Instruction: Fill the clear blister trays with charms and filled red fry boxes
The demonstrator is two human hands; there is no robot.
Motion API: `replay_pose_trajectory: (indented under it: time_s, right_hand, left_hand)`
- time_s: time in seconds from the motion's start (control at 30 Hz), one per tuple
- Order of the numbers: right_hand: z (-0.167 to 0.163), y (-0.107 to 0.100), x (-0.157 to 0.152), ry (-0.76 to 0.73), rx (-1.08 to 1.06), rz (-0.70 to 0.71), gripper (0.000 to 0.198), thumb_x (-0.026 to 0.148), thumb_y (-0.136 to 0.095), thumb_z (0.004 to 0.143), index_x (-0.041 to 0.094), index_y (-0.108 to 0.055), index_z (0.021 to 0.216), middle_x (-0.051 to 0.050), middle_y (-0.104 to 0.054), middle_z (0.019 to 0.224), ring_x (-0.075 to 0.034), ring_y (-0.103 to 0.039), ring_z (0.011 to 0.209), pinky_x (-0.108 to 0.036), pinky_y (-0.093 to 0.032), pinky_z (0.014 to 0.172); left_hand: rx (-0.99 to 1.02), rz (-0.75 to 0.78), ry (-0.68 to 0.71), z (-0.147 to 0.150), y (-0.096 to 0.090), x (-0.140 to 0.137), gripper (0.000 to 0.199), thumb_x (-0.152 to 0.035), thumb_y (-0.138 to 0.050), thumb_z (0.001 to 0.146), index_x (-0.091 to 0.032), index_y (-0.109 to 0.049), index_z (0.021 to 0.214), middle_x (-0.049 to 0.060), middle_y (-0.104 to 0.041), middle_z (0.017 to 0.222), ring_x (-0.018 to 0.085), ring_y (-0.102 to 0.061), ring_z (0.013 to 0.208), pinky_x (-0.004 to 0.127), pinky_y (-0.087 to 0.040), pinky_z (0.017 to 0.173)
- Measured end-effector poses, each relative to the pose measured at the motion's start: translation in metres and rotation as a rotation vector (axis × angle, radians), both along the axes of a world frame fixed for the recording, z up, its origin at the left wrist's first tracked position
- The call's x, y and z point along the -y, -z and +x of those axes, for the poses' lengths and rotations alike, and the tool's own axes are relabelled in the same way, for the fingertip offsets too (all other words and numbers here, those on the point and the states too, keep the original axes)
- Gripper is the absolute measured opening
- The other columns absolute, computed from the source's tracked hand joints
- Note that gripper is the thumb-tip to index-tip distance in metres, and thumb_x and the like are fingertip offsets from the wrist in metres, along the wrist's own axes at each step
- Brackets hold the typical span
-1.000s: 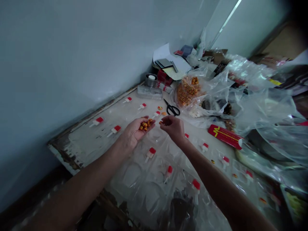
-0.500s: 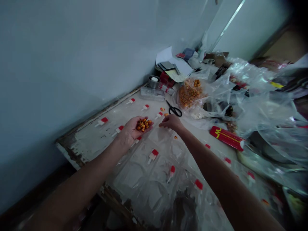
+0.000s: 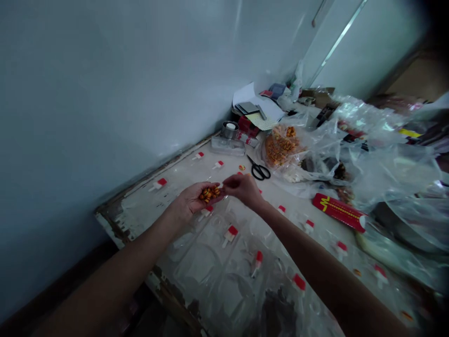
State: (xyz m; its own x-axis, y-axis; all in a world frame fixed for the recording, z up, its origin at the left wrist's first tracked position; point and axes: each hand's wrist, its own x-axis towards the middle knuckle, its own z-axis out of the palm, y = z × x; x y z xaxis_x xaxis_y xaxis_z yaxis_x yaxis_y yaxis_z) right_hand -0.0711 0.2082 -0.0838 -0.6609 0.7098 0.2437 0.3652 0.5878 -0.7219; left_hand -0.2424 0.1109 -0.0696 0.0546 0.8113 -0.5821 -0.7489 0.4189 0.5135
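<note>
My left hand (image 3: 189, 200) is turned palm up and cupped around a small heap of orange, red and dark striped pieces (image 3: 209, 193). At its fingertips, my right hand (image 3: 243, 189) is pinched together; whatever lies between its fingers is hidden. Both hands are above a clear plastic moulded sheet (image 3: 199, 264) spread over the table. Small red-and-white popsicle-shaped pieces (image 3: 230, 235) lie spaced across it, one partly under my left hand. A single small orange piece (image 3: 242, 167) rests just beyond my right hand.
Black-handled scissors (image 3: 258, 169) lie beyond my right hand. Behind them stand a bag of orange pieces (image 3: 280, 147), a clear plastic box (image 3: 228, 146) and a roll of tape (image 3: 229, 129). A red carton (image 3: 338, 212) and crumpled plastic bags (image 3: 393, 168) crowd the right. A wall borders the left.
My right hand has moved left, from over the sheet to the fingertips of my left hand. The view has shifted slightly, so the table sits lower and further right.
</note>
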Motion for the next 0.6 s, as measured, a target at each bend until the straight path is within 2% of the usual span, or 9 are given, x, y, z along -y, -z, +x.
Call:
replay_pose_trajectory:
  time_s: [0.07,0.17,0.27,0.33,0.5,0.6]
  right_hand:
    - [-0.015,0.004,-0.022,0.173,0.028,-0.137,0.023,0.027,-0.070,0.084,0.013,-0.077,0.100,-0.005,-0.075,0.076,-0.015,-0.069,0.066,-0.023,-0.052,0.062]
    - [-0.037,0.013,-0.053,0.273,0.120,-0.129,0.021,0.023,-0.069,0.084,0.012,-0.078,0.099,-0.007,-0.077,0.078,-0.017,-0.071,0.071,-0.024,-0.052,0.066]
    - [-0.050,0.025,-0.068,0.285,0.188,-0.064,0.014,0.017,-0.073,0.079,0.015,-0.080,0.090,-0.007,-0.078,0.082,-0.019,-0.072,0.080,-0.025,-0.050,0.074]
    - [-0.052,0.030,-0.071,0.292,0.233,-0.041,0.015,0.017,-0.071,0.080,0.017,-0.081,0.091,-0.006,-0.079,0.087,-0.018,-0.072,0.083,-0.024,-0.049,0.075]
    - [-0.051,0.029,-0.075,0.297,0.359,0.019,0.019,0.027,-0.073,0.081,0.017,-0.079,0.096,-0.005,-0.078,0.085,-0.018,-0.070,0.076,-0.024,-0.048,0.067]
    - [-0.052,0.023,-0.068,0.241,0.423,0.109,0.013,0.024,-0.070,0.084,0.017,-0.079,0.091,-0.008,-0.077,0.089,-0.022,-0.070,0.085,-0.028,-0.047,0.075]
  left_hand:
    - [-0.032,0.011,-0.020,-0.017,-0.004,0.000,0.016,-0.002,-0.052,0.088,-0.007,-0.066,0.095,0.016,-0.074,0.087,0.023,-0.075,0.079,0.033,-0.064,0.073]
    - [-0.064,0.047,-0.064,-0.042,-0.010,-0.002,0.016,-0.008,-0.052,0.091,-0.007,-0.066,0.098,0.018,-0.074,0.090,0.025,-0.075,0.083,0.036,-0.064,0.074]
    - [-0.033,0.078,-0.072,-0.057,-0.010,-0.006,0.026,-0.023,-0.046,0.099,-0.006,-0.066,0.102,0.019,-0.073,0.089,0.026,-0.075,0.084,0.037,-0.064,0.072]
    - [-0.011,0.085,-0.059,-0.060,-0.008,-0.008,0.033,-0.027,-0.041,0.101,-0.005,-0.065,0.105,0.020,-0.073,0.091,0.027,-0.075,0.085,0.037,-0.064,0.070]
    - [-0.037,0.043,-0.074,-0.055,0.001,-0.013,0.025,-0.018,-0.046,0.097,-0.005,-0.066,0.106,0.020,-0.074,0.092,0.027,-0.075,0.086,0.035,-0.064,0.070]
    - [-0.022,0.042,-0.074,-0.053,0.004,-0.012,0.023,-0.018,-0.047,0.096,-0.006,-0.066,0.104,0.020,-0.074,0.093,0.028,-0.075,0.087,0.037,-0.064,0.073]
